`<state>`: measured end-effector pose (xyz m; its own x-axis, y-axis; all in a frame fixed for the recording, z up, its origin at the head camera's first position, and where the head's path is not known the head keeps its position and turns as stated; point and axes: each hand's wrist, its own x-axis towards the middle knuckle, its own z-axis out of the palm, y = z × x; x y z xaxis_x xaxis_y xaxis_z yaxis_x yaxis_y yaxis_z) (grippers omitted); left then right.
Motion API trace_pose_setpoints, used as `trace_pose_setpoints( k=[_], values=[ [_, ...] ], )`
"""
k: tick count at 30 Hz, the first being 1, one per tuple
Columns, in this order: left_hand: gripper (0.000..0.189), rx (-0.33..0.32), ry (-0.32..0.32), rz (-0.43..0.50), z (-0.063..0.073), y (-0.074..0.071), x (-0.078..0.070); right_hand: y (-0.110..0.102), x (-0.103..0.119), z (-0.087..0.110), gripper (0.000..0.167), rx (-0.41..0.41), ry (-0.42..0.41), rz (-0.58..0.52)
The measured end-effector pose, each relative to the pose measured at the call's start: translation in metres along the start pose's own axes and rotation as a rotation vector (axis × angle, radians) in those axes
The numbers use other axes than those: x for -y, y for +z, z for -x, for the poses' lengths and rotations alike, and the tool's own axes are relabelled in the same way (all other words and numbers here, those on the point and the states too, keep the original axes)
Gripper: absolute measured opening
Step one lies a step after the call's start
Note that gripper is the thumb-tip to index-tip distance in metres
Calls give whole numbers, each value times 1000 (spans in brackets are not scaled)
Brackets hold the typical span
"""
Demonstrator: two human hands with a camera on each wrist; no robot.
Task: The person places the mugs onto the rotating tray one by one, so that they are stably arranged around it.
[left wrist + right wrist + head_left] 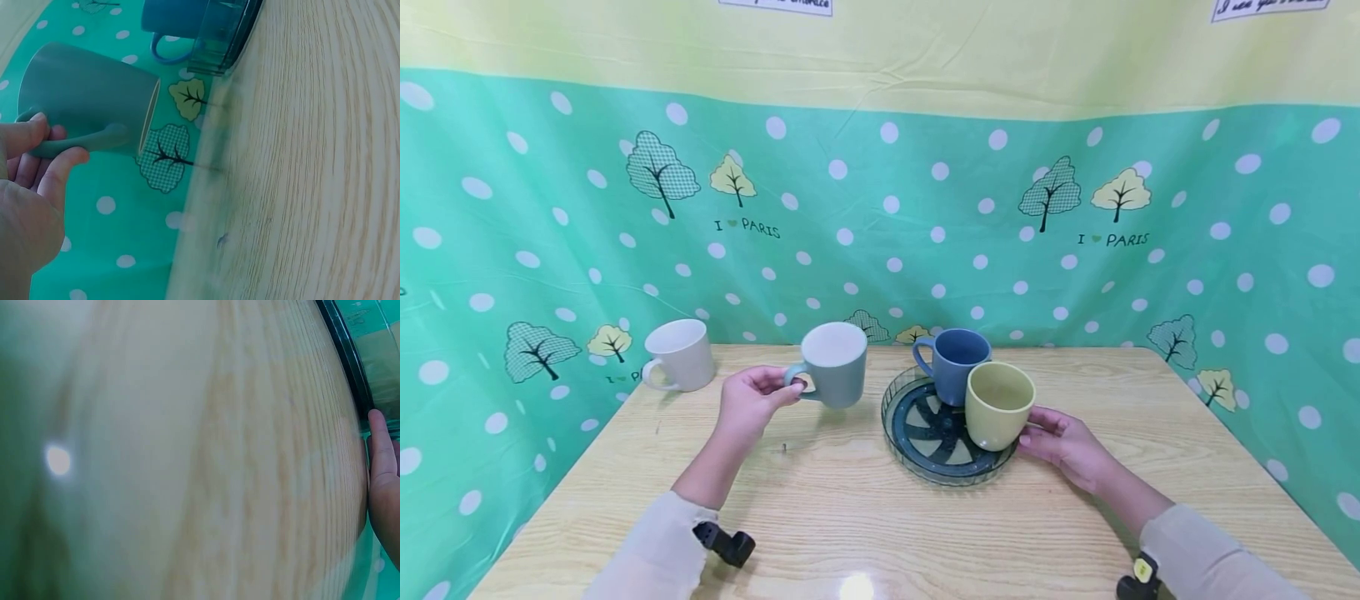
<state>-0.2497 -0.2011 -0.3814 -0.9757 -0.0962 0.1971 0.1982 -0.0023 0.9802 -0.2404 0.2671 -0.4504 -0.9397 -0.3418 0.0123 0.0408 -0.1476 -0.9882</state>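
My left hand pinches the handle of a grey-green mug between thumb and fingers. The mug is upright with a white inside, and the left wrist view shows its base raised off the table. A round, clear dark-tinted tray with a spoked pattern on its floor stands to its right. In the tray are a blue mug at the back and a yellow cup at the front right. My right hand rests against the tray's right side, its thumb straight along the wall.
A white mug stands at the table's back left corner, handle to the left. The wooden table ends at a green, dotted cloth backdrop. Wrist cameras sit on both sleeves.
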Motion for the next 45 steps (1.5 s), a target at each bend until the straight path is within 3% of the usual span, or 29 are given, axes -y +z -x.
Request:
trace_pose_setpoints(
  k=[15,22,45],
  values=[
    [29,31,-41,-29,2,17,-7,0,-1,-1,41,-2,-11,-15],
    [28,42,-40,-54,3,24,-10,0,-1,0,48,-29,11,14],
    [25,86,-64,-35,2,49,-10,-2,-1,0,53,-23,24,32]
  ],
)
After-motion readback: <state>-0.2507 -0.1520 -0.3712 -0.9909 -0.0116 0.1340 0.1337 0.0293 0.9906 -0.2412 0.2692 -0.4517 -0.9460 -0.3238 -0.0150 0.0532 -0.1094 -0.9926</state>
